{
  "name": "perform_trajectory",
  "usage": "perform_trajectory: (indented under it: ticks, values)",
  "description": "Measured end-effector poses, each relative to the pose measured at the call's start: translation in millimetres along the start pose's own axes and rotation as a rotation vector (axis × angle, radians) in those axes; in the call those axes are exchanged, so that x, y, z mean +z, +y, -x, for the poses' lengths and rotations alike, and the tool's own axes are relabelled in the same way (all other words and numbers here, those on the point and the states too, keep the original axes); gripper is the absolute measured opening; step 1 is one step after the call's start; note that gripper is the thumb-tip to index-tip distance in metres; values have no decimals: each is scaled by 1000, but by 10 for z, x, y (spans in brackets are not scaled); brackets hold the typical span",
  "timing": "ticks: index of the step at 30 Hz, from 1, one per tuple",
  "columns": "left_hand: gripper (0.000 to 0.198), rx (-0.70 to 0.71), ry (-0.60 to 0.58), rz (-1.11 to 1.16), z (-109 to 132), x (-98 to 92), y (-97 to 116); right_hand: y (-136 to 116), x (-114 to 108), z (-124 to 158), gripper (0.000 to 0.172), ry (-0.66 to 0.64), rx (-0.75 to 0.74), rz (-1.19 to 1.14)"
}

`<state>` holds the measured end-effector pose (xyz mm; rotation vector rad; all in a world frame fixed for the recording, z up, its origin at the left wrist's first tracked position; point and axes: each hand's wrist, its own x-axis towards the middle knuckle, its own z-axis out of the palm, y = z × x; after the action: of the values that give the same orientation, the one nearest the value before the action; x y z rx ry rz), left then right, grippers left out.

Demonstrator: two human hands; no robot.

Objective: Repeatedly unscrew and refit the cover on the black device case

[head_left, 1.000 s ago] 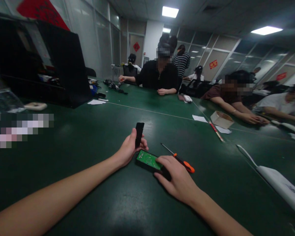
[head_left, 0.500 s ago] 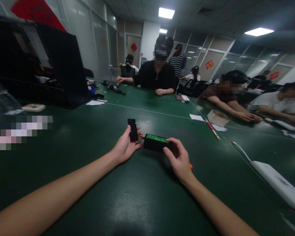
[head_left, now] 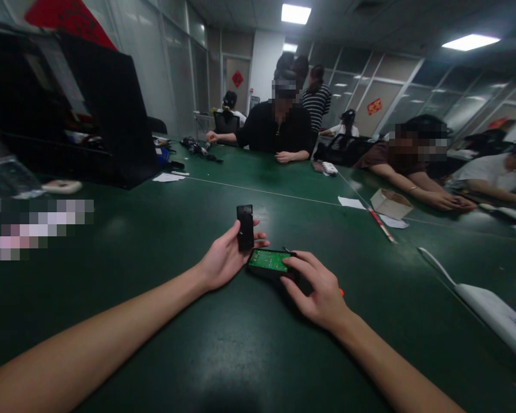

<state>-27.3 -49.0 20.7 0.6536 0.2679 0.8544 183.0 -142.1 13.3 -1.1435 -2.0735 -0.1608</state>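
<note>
My left hand (head_left: pixel 223 261) has a flat black cover (head_left: pixel 245 229) standing roughly upright, my thumb pressed along its near edge and my fingers spread loosely behind it, their tips showing past the far side. My right hand (head_left: pixel 320 289) is curled part-way round the right end of a black case (head_left: pixel 262 272), thumb on the near side and forefinger over the top. Inside that case a green circuit board (head_left: pixel 267 260) faces up. The case sits in front of me, its left end right by my left palm and just below the cover; I can't tell whether it touches the table. An orange bit of a handle (head_left: pixel 341 292) peeks out beyond my right hand, the rest hidden.

Under all this is the green table (head_left: pixel 155 229). Farther off to the right lie a red-and-white stick (head_left: pixel 381 225), a small pale box (head_left: pixel 391 203) and a sheet of paper (head_left: pixel 351 202), with a long white power strip (head_left: pixel 496 312) nearer me. A big black box (head_left: pixel 112 115) stands on the left. Across the table sits a person in a black top (head_left: pixel 269 129), forearms at the edge.
</note>
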Motion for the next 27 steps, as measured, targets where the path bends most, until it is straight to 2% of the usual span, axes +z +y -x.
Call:
perform_trajectory:
  ticks: [8,20,27]
  values:
    - [39,7,-97,-130,31,-1,-55,-10,-22,-20,32,19,-14,1]
    - [37,83,-116,-326,50,-2,-113,-22,-21,-11,31,20,30,-9]
    - [38,179,-129,-572,43,-69,-184,-33,-24,-19,32,37,13,-11]
